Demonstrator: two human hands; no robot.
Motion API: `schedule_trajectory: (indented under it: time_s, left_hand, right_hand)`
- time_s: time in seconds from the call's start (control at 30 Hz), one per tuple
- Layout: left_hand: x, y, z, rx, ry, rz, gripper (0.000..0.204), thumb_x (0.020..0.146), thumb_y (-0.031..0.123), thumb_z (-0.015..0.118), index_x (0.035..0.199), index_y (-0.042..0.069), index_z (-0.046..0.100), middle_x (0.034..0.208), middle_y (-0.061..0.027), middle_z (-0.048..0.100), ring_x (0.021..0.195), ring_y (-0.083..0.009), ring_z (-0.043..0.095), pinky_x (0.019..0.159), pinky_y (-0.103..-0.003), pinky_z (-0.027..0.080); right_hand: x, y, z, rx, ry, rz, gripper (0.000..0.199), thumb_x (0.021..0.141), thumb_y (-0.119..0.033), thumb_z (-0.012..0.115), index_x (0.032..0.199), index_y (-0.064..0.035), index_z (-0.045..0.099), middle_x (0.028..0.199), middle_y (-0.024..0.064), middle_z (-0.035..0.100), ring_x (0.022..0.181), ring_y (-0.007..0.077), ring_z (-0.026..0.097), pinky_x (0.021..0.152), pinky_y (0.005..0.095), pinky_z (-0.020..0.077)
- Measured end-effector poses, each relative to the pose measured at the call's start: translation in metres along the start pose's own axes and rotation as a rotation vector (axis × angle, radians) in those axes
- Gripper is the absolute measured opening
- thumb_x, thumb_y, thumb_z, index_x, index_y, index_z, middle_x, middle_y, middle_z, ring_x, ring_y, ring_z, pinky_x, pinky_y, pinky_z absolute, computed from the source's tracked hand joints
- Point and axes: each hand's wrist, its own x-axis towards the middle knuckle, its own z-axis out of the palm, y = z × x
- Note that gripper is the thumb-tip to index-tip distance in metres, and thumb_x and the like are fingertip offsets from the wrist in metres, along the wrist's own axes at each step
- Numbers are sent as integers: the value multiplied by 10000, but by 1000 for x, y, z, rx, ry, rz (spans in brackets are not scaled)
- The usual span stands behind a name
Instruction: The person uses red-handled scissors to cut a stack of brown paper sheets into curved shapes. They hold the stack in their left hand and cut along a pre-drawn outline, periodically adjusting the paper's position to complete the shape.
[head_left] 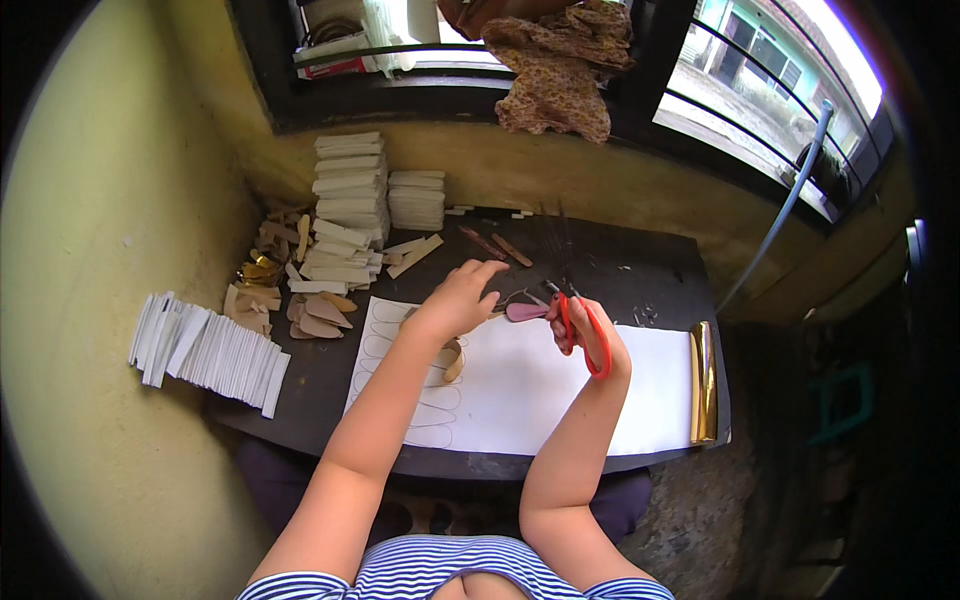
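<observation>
My right hand [617, 342] grips a pair of red-handled scissors [602, 350], its dark blades pointing away from me above the table. Fingers stretched and apart, my left hand [455, 300] hovers over the far edge of a white sheet [520, 400] and holds nothing that I can see. Loop outlines are drawn along the sheet's left part. Between the hands lies a pink teardrop-shaped piece [525, 312]. A curled tan strip [454, 362] rests on the sheet beside my left wrist, partly hidden by it.
The sheet's right end meets a shiny gold roll [704, 385] on the black table [640, 260]. Stacks of white strips [350, 190] stand at the back left, near brown cut pieces [318, 315]. A row of white strips [210, 345] lies left. Walls border the left and far sides.
</observation>
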Motion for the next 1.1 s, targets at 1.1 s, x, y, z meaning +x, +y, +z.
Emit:
schedule_trajectory:
  time_s: [1.1]
  left_hand:
    - [60, 0, 74, -10, 47, 228, 276, 754, -2, 500, 1031, 6, 512, 965, -188, 567, 901, -334, 555, 768, -381, 450]
  right_hand:
    - [0, -6, -5, 251, 208, -159, 664, 783, -681, 376, 758, -28, 492, 571, 11, 410, 469, 104, 396, 449, 221, 335]
